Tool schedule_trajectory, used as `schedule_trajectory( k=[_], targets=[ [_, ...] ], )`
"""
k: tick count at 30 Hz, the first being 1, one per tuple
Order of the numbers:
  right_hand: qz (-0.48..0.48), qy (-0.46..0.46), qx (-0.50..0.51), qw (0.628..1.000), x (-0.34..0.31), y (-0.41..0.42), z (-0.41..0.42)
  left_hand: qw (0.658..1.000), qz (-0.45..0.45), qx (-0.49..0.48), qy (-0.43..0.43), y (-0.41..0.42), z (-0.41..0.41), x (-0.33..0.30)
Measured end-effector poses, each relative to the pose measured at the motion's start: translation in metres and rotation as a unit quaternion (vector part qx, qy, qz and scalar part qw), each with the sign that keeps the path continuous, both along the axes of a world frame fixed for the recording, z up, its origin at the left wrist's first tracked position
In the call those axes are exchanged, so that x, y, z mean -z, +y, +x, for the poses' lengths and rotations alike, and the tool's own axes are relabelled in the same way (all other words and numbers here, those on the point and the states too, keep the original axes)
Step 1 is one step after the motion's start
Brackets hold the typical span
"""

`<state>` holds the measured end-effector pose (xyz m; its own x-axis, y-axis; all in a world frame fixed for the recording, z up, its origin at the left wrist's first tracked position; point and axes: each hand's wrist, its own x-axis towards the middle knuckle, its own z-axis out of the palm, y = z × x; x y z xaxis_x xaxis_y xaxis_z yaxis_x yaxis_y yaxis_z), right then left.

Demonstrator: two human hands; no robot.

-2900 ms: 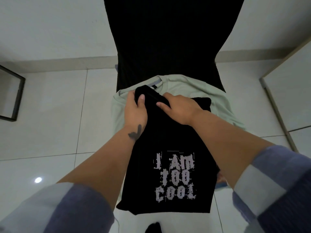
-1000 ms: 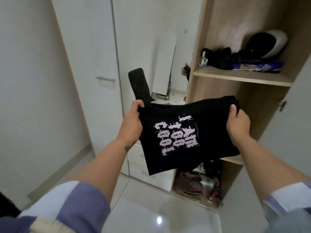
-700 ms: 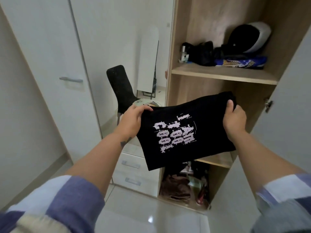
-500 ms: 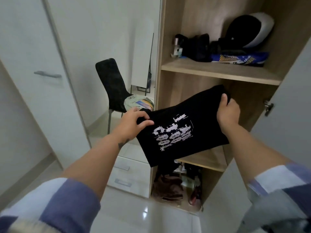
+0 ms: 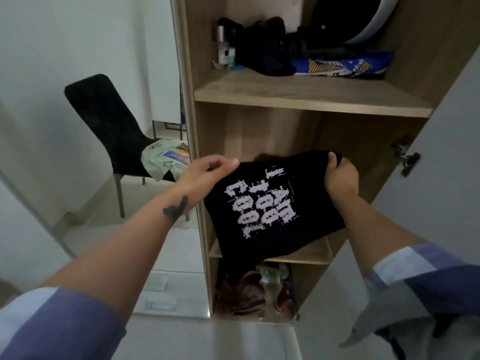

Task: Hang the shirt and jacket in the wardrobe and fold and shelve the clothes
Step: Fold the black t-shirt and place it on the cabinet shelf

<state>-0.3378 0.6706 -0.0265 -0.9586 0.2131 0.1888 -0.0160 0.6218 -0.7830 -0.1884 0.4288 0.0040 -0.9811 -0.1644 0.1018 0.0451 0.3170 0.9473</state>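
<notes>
A folded black T-shirt [image 5: 270, 209] with white lettering lies partly over the wardrobe's middle shelf [image 5: 309, 253], its near edge hanging past the shelf front. My right hand [image 5: 340, 175] grips the shirt's far right corner inside the compartment. My left hand [image 5: 207, 172] rests at the shirt's left edge with loose fingers; whether it still pinches the cloth is unclear. A pale green garment [image 5: 163, 158] lies on the seat of a black chair [image 5: 109, 123] to the left.
The upper shelf [image 5: 306, 93] holds dark bags, a bottle, a blue packet and a helmet. The bottom compartment [image 5: 249, 292] is stuffed with brown and mixed items. The open wardrobe door [image 5: 441, 178] stands on the right. White drawers [image 5: 168, 294] sit at lower left.
I turned from the chair to the wardrobe carrying the folded shirt. Over the last second the shirt went forward and down onto the middle shelf, and my left fingers loosened.
</notes>
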Motion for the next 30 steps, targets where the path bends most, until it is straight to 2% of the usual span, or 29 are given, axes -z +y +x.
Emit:
schedule_trajectory(
  k=[2,5,8,10,13,18,22,24,26,28,30],
  targets=[
    [-0.012,-0.009,0.018,1.0,0.004,0.004,-0.013,0.99,-0.084,0.053,-0.098,-0.005,-0.01,0.014],
    [-0.014,-0.025,0.027,0.999,0.021,0.006,-0.024,0.954,-0.214,0.105,-0.183,-0.006,-0.032,0.046],
    [-0.019,-0.05,0.032,0.998,0.054,0.008,-0.034,0.884,-0.408,0.118,-0.195,-0.001,-0.059,0.083],
    [-0.034,-0.059,0.039,0.997,0.083,0.012,-0.042,0.85,-0.483,0.123,-0.172,-0.001,-0.073,0.111],
    [-0.057,-0.075,0.05,0.994,0.132,0.018,-0.056,0.845,-0.498,0.106,-0.163,-0.002,-0.096,0.157],
    [-0.061,-0.127,0.063,0.988,0.212,0.021,-0.076,0.835,-0.505,0.027,-0.218,-0.005,-0.15,0.212],
    [-0.028,-0.162,0.074,0.984,0.276,0.02,-0.099,0.787,-0.566,0.032,-0.244,-0.009,-0.198,0.255],
    [-0.023,-0.138,0.08,0.987,0.296,0.017,-0.108,0.78,-0.578,0.008,-0.239,-0.01,-0.216,0.276],
    [-0.039,-0.103,0.079,0.991,0.304,0.013,-0.114,0.787,-0.578,-0.038,-0.213,-0.01,-0.227,0.292],
    [-0.06,-0.086,0.061,0.993,0.306,0.012,-0.122,0.819,-0.542,-0.103,-0.156,-0.007,-0.231,0.306],
    [-0.029,-0.121,0.037,0.992,0.308,0.011,-0.125,0.853,-0.488,-0.157,-0.097,0.0,-0.226,0.319]
  ],
)
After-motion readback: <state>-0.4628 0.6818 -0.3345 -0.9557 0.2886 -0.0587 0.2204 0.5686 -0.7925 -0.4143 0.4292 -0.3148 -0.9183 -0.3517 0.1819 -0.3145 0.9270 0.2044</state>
